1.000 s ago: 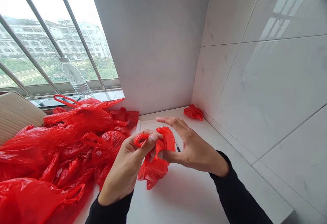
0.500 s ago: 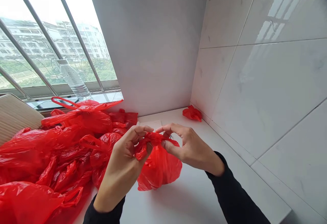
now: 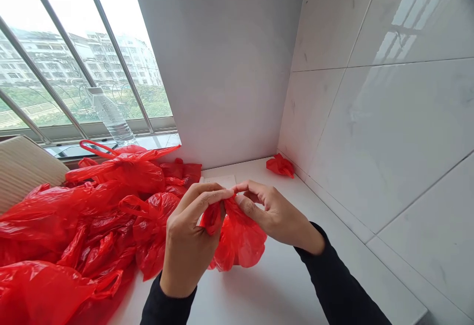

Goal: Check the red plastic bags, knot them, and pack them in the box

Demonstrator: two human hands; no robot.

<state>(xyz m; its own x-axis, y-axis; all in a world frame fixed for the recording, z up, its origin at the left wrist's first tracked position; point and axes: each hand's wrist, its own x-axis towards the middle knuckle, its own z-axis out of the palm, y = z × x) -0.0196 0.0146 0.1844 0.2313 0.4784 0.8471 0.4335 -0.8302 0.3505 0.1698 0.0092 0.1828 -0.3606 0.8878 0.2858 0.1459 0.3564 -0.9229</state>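
Note:
A red plastic bag (image 3: 242, 243), its lower part bulging, is in the middle of the view over the white tabletop (image 3: 274, 290). My left hand (image 3: 196, 231) is closed around the bag's gathered top, with a loop of red plastic showing below its fingers. From the other side, my right hand (image 3: 264, 211) pinches the same gathered top between thumb and fingers. The fingertips of both hands nearly meet there. What the bag contains cannot be made out, and part of its top is hidden behind my left hand.
On the left lies a heap of red plastic bags (image 3: 99, 226), some with handle loops. A small crumpled red bag (image 3: 280, 165) sits in the back corner by the tiled wall (image 3: 400, 147). A clear bottle (image 3: 113, 117) leans at the barred window; a ribbed beige box (image 3: 29, 169) stands far left.
My left hand has turned and moved slightly right, its fingers now extended over the bag's top toward my right hand. The bag's body has shifted a little right and up.

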